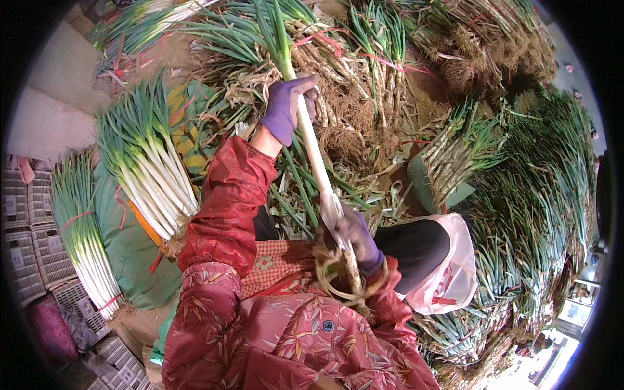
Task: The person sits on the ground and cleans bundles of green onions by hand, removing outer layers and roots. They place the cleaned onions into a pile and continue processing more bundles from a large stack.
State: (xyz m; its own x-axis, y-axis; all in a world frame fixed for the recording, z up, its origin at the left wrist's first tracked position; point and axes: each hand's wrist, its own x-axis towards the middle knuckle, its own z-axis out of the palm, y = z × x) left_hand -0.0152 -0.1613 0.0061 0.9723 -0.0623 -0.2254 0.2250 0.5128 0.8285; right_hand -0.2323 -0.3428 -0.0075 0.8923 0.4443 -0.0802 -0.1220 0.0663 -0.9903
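Observation:
A long scallion [312,139] with a white stalk and green leaves lies aslant before me. Around its upper stalk, just below the leaves, closes my left hand [287,105] in a purple glove. Lower down, my right hand [358,234], gloved alike and slightly blurred, grips the stalk where a loosened outer skin [332,209] hangs. Below that hand the stalk is brown and dirty, with curled dry peelings [336,278] around it. Peeled scallions [156,180] with white stalks lie in a pile left of my left forearm.
A tied scallion bundle [87,248] lies at the far left beside plastic crates [46,243]. Unpeeled scallions [341,87] with roots lie ahead, over scattered peelings. More scallions [531,195] are heaped at the right. A pinkish plastic bag [458,273] is by my right knee.

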